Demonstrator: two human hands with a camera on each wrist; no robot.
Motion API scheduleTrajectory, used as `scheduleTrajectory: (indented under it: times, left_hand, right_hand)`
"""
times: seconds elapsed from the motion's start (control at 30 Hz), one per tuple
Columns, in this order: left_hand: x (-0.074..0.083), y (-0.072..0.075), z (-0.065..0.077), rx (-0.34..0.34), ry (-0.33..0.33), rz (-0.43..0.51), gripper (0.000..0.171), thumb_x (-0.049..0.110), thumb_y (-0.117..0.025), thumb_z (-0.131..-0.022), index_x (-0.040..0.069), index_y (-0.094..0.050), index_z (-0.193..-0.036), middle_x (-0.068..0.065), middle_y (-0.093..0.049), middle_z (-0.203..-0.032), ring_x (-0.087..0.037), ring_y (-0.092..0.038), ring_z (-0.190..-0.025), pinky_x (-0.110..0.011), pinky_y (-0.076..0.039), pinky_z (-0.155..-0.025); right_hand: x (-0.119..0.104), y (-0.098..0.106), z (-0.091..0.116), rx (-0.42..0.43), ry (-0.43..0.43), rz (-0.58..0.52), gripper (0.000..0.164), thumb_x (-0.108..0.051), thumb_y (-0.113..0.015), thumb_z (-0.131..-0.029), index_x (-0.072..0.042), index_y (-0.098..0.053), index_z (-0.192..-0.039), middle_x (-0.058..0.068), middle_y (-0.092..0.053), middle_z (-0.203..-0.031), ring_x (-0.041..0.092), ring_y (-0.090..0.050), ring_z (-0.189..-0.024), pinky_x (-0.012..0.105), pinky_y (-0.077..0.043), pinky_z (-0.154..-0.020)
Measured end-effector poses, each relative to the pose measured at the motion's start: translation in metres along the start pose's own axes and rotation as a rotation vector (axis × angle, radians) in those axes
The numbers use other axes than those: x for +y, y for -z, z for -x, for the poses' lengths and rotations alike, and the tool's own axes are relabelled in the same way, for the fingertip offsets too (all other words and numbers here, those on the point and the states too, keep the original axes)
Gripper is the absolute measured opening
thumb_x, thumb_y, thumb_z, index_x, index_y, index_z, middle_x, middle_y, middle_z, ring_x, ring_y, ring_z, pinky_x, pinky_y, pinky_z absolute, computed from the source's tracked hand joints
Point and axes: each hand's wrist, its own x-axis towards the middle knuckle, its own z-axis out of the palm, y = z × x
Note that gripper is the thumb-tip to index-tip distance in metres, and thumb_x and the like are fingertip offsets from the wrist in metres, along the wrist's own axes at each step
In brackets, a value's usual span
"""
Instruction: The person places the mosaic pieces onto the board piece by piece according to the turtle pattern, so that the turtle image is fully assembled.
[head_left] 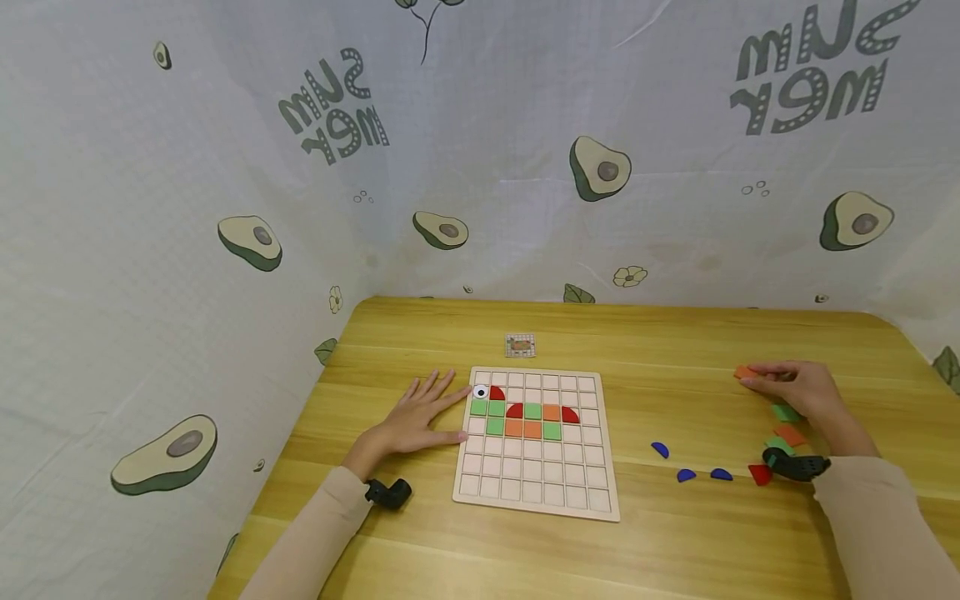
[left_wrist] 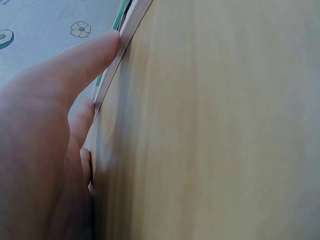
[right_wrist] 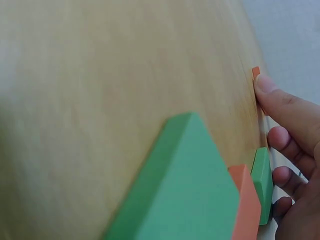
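A wooden grid board [head_left: 532,479] lies in the middle of the table, bearing green and orange squares, red quarter-circles and a white eye piece [head_left: 481,392]. My left hand [head_left: 414,418] rests spread on the table, its thumb and a finger touching the board's left edge. At the far right, my right hand [head_left: 804,387] pinches an orange square [head_left: 743,372] between thumb and fingers. In the right wrist view that orange piece [right_wrist: 256,71] is mostly covered by the thumb. Below this hand lie a green block [right_wrist: 187,190], another orange one [right_wrist: 246,197] and a second green one [right_wrist: 262,182].
Blue half-circles [head_left: 686,476] lie between the board and the right arm. A red piece [head_left: 760,474] sits beside the right wrist camera. Behind the board is a small pattern card [head_left: 520,346]. A printed curtain [head_left: 495,167] hangs along the table's back and left.
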Motion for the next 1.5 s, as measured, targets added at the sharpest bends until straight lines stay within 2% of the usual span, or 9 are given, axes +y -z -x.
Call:
scheduleTrajectory:
  times: [0.37,0.53,0.7,0.87,1.17,1.5]
  left_hand:
    - [0.001,0.000,0.000,0.003,-0.007,0.005,0.081,0.066,-0.052,-0.093,0.032,-0.022,-0.160,-0.006,-0.001,-0.167,-0.031,0.006,-0.151,-0.055,0.006,-0.118]
    - [0.001,0.000,0.001,0.005,-0.006,0.005,0.081,0.066,-0.053,-0.093,0.032,-0.022,-0.160,-0.007,-0.002,-0.167,-0.032,0.006,-0.151,-0.056,0.005,-0.118]
    - [0.000,0.000,0.001,0.015,-0.006,0.009,0.082,0.068,-0.052,-0.092,0.033,-0.023,-0.160,-0.007,-0.002,-0.167,-0.032,0.005,-0.151,-0.056,0.005,-0.118]
    - [-0.001,-0.001,-0.001,-0.013,0.018,0.002,0.082,0.071,-0.049,-0.092,0.037,-0.017,-0.160,-0.002,0.003,-0.167,-0.027,0.009,-0.151,-0.051,0.008,-0.119]
    - [-0.001,0.001,-0.002,-0.023,0.023,-0.006,0.082,0.072,-0.048,-0.092,0.038,-0.015,-0.160,-0.002,0.004,-0.167,-0.027,0.010,-0.151,-0.050,0.009,-0.118]
    - [0.000,0.000,0.000,-0.002,0.014,-0.012,0.083,0.071,-0.049,-0.092,0.035,-0.020,-0.160,-0.005,0.000,-0.167,-0.029,0.008,-0.151,-0.052,0.007,-0.119]
  right_hand:
    - [-0.006,0.000,0.003,-0.023,0.040,0.061,0.064,-0.036,-0.067,-0.096,0.019,-0.055,-0.127,0.001,-0.063,-0.094,0.006,-0.047,-0.073,0.020,-0.045,-0.060]
    - [-0.016,-0.004,0.006,-0.038,0.107,0.073,0.061,-0.032,-0.066,-0.098,0.020,-0.054,-0.127,0.010,-0.061,-0.094,0.010,-0.047,-0.071,0.025,-0.046,-0.058]
    - [-0.032,-0.011,0.008,-0.006,0.207,0.094,0.052,-0.027,-0.069,-0.097,0.018,-0.060,-0.121,0.008,-0.055,-0.084,0.014,-0.041,-0.068,0.027,-0.037,-0.053]
    - [-0.056,-0.020,0.017,0.020,0.302,0.085,0.042,-0.022,-0.071,-0.095,0.014,-0.065,-0.115,0.004,-0.052,-0.081,0.013,-0.040,-0.069,0.028,-0.032,-0.049]
    - [-0.103,-0.056,0.043,-0.002,0.415,0.054,0.026,-0.013,-0.073,-0.093,0.007,-0.070,-0.110,0.002,-0.050,-0.081,0.012,-0.041,-0.071,0.028,-0.028,-0.051]
    - [-0.138,-0.112,0.067,-0.058,0.439,-0.057,0.019,-0.009,-0.076,-0.088,0.004,-0.072,-0.102,0.002,-0.048,-0.079,0.012,-0.040,-0.069,0.026,-0.031,-0.054]
